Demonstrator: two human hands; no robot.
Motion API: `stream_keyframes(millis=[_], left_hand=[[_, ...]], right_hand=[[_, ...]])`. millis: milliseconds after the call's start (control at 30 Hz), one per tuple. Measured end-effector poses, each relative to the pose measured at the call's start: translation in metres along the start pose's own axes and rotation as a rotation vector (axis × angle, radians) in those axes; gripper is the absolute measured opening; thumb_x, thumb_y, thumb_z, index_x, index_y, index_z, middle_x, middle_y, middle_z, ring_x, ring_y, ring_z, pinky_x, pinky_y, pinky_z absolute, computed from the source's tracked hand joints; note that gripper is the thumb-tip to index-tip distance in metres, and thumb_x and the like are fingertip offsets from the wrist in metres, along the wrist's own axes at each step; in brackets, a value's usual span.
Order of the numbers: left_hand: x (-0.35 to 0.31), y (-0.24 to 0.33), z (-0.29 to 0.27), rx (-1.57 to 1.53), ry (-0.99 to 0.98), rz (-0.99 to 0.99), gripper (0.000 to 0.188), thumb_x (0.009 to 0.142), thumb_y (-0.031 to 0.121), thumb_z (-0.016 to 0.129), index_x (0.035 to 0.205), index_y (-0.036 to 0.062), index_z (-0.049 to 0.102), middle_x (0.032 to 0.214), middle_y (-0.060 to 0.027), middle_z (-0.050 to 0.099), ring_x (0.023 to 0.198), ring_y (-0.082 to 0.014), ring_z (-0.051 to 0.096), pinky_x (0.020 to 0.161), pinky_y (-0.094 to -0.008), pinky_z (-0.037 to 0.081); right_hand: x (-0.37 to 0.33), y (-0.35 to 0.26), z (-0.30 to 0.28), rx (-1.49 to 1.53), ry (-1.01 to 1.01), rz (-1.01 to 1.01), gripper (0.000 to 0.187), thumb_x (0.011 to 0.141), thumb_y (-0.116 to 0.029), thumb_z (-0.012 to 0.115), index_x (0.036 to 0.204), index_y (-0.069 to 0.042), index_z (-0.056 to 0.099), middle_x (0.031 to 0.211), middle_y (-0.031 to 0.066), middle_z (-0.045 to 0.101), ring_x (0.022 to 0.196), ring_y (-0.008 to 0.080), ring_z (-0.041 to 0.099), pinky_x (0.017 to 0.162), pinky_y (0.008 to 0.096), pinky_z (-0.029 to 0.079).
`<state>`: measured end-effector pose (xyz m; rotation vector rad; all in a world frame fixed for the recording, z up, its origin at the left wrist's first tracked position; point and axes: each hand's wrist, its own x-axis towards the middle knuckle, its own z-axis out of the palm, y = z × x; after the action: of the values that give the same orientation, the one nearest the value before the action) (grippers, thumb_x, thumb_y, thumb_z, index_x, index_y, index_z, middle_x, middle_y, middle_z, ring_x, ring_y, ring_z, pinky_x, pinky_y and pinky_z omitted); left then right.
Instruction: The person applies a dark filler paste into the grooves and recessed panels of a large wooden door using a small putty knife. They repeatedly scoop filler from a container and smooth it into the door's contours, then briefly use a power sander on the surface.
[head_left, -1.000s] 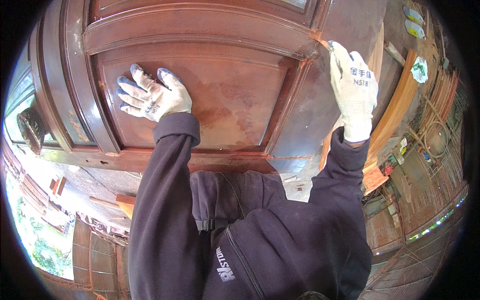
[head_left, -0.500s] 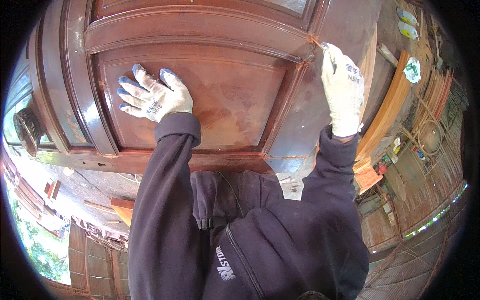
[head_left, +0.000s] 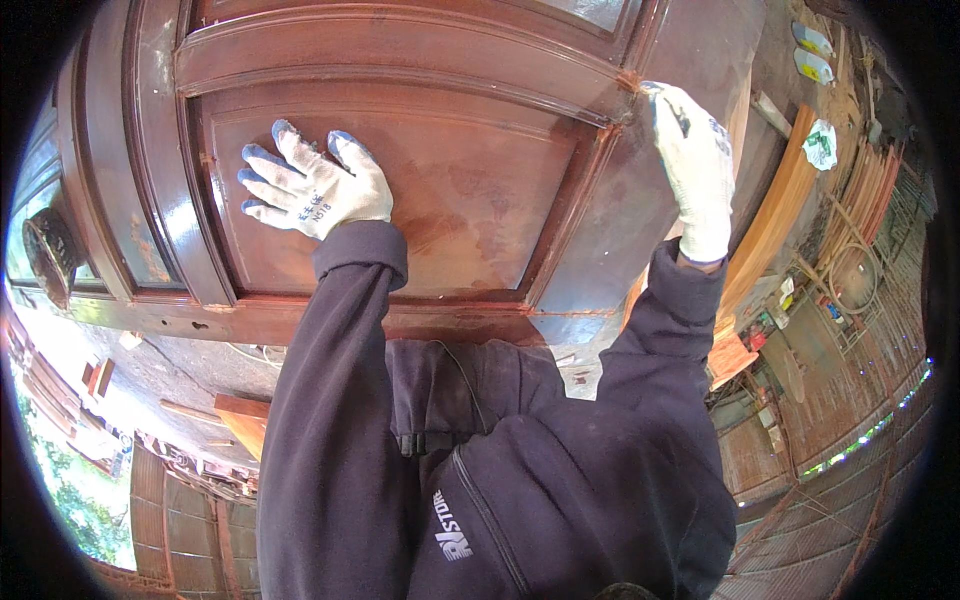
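A reddish-brown panelled wooden door (head_left: 470, 225) lies flat in front of me. My left hand (head_left: 318, 185), in a white work glove with blue fingertips, rests on its recessed panel with fingers spread, holding nothing. At the panel's far right corner, my gloved right hand (head_left: 692, 150) has its fingers pinched together. Their tips are at the joint between the rails and the stile, beside a rough reddish-brown patch (head_left: 629, 81). Whatever the pinch holds is too small and covered to name.
A dark round pot-like object (head_left: 50, 250) stands at the left end of the door. To the right lie a long wooden plank (head_left: 775, 210), a pair of slippers (head_left: 813, 52), a white-and-green bag (head_left: 820, 145) and stacked wood strips (head_left: 872, 210).
The right hand has turned slightly, its wrist now farther right and a little higher, while the fingertips stay near the same corner. The left hand keeps its place on the panel.
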<state>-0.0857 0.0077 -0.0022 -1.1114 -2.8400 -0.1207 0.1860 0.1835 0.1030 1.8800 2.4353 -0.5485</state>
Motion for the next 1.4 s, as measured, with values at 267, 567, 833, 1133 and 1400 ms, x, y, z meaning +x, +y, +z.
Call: stream_keyframes(millis=[267, 567, 833, 1133, 1400], left_hand=[[-0.001, 0.000, 0.001, -0.003, -0.002, -0.001, 0.062, 0.096, 0.043, 0.048, 0.151, 0.0167, 0.033, 0.156, -0.0271, 0.027, 0.144, -0.0498, 0.022, 0.115, -0.0656, 0.011], [0.000, 0.000, 0.002, 0.030, 0.016, 0.005, 0.063, 0.093, 0.039, 0.054, 0.147, 0.0122, 0.037, 0.153, -0.0309, 0.031, 0.142, -0.0517, 0.025, 0.113, -0.0679, 0.015], [-0.001, 0.001, 0.002, 0.024, 0.013, -0.022, 0.060, 0.096, 0.043, 0.048, 0.149, 0.0178, 0.036, 0.156, -0.0248, 0.028, 0.143, -0.0487, 0.023, 0.114, -0.0650, 0.014], [0.000, 0.001, 0.006, 0.014, 0.044, -0.004, 0.060, 0.095, 0.043, 0.050, 0.148, 0.0178, 0.036, 0.155, -0.0259, 0.030, 0.143, -0.0491, 0.025, 0.114, -0.0654, 0.015], [0.001, 0.002, 0.006, 0.013, 0.052, 0.025, 0.061, 0.093, 0.040, 0.053, 0.147, 0.0149, 0.038, 0.153, -0.0288, 0.031, 0.142, -0.0501, 0.027, 0.113, -0.0675, 0.015]], right_hand=[[0.004, 0.007, -0.003, 0.030, -0.034, -0.011, 0.023, 0.097, -0.024, 0.056, 0.110, -0.012, 0.071, 0.099, 0.0116, 0.072, 0.092, 0.0300, 0.068, 0.081, 0.0373, 0.052], [0.005, 0.013, -0.004, 0.030, -0.036, -0.090, 0.022, 0.096, -0.023, 0.058, 0.111, -0.012, 0.070, 0.098, 0.0121, 0.071, 0.092, 0.0303, 0.068, 0.081, 0.0383, 0.053], [0.005, 0.020, -0.004, 0.016, -0.001, -0.140, 0.020, 0.096, -0.022, 0.059, 0.110, -0.013, 0.070, 0.097, 0.0118, 0.071, 0.089, 0.0295, 0.068, 0.077, 0.0376, 0.053], [0.003, 0.029, 0.002, -0.118, 0.074, -0.268, 0.018, 0.095, -0.021, 0.061, 0.110, -0.016, 0.070, 0.088, 0.0102, 0.069, 0.082, 0.0288, 0.067, 0.074, 0.0387, 0.053], [0.001, 0.031, 0.003, -0.071, 0.084, -0.257, 0.019, 0.095, -0.020, 0.061, 0.110, -0.015, 0.070, 0.088, 0.0103, 0.069, 0.079, 0.0296, 0.066, 0.072, 0.0383, 0.053]])
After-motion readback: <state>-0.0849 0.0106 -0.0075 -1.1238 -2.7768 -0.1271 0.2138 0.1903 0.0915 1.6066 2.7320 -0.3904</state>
